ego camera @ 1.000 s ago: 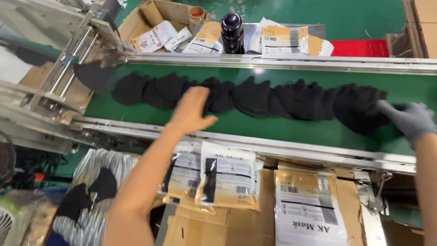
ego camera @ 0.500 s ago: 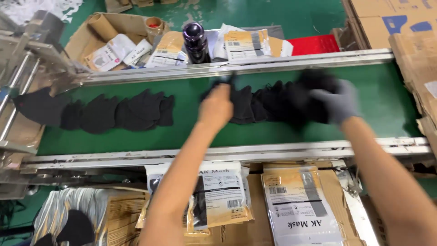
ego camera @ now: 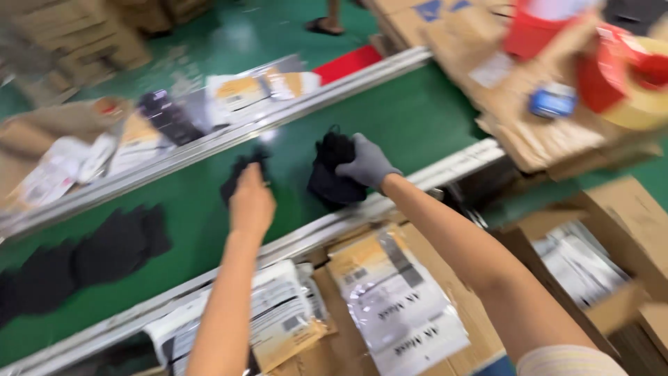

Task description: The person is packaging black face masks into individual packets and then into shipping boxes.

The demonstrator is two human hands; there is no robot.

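My right hand, in a grey glove, grips a bunched stack of black masks on the green conveyor belt. My bare left hand rests its fingers on a smaller clump of black masks just left of that stack. More black masks lie spread along the belt at the far left. The picture is blurred by head motion.
Flat printed plastic bags and cardboard lie below the belt's near rail. Beyond the far rail are boxes, packets and a dark bottle. Cardboard cartons, red tape rolls and a blue item stand at the right. Another person's sandalled foot is on the floor.
The view swung right and tilted. My right hand has gathered the masks into a compact stack and my left hand still pushes masks toward it; the remaining masks slid off left.
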